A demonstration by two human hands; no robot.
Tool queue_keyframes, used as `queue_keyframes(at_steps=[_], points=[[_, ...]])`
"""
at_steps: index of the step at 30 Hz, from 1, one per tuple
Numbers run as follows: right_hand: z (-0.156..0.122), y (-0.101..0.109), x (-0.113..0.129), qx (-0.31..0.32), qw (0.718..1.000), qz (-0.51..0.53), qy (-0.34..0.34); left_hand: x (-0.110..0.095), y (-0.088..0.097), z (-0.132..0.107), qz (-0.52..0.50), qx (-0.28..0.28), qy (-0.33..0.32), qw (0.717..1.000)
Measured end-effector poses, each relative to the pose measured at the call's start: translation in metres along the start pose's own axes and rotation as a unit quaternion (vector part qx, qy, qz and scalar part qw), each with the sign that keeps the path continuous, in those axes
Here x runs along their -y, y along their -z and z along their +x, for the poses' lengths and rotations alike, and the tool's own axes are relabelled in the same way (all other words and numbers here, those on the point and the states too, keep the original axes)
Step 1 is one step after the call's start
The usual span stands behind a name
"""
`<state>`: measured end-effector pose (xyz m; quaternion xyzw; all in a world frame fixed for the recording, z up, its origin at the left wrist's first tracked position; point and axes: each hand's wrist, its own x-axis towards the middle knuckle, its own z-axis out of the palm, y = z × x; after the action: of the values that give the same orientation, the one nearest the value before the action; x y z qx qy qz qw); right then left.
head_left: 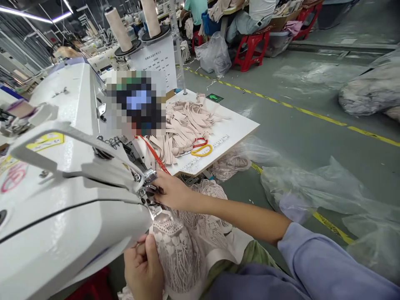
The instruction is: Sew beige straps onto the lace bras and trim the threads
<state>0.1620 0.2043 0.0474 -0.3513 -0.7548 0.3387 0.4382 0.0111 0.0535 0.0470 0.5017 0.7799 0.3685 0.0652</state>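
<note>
A white sewing machine (62,200) fills the left of the view. Pale pink lace fabric (184,246) runs from under its needle area down over my lap. My right hand (170,189) reaches in beside the presser foot (148,179), its fingers curled and pressed at the metal parts and the fabric there. My left hand (142,266) sits at the bottom, fingers pinched on the near edge of the lace fabric just below the machine head.
A white side table (231,129) holds a heap of beige straps (184,125) and scissors with red and yellow handles (200,149). Thread cones (118,27) stand behind. Clear plastic bags (312,187) lie on the floor. People sit on red stools (250,46) far back.
</note>
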Motion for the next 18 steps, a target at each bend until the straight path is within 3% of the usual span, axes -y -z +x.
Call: queue_keyframes(at_steps=[10,15,18], points=[[-0.0011,0.0028,-0.0006,-0.007,0.999,0.035,-0.006,-0.003,0.0034,0.0035,0.023,0.008,-0.037,0.999],[-0.0033,0.0021,0.0022,-0.023,0.997,0.066,-0.021,-0.0016,0.0029,0.0045,-0.024,0.045,0.032,0.998],[-0.0037,-0.0008,0.0038,-0.028,0.996,0.076,-0.033,-0.0063,0.0035,0.0077,-0.1,0.102,0.079,0.987]])
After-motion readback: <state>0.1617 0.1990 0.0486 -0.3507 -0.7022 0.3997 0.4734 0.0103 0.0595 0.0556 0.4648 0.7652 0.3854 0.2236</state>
